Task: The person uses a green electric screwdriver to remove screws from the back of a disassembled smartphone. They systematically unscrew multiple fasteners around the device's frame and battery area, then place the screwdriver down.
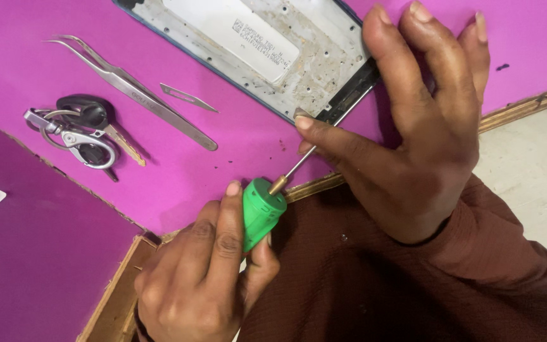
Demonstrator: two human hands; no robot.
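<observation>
Head view: the left hand (pixel 207 278) is clenched around the green screwdriver (pixel 262 212), whose thin shaft runs up and right to the lower edge of the opened phone frame (pixel 267 57) on the pink mat (pixel 178 158). The right hand (pixel 413 139) presses that frame's corner flat (grasping nothing), its thumb beside the shaft's tip.

Opened device (pixel 267 57) cropped at top edge, screwdriver tip (pixel 314 147) behind thumb
</observation>
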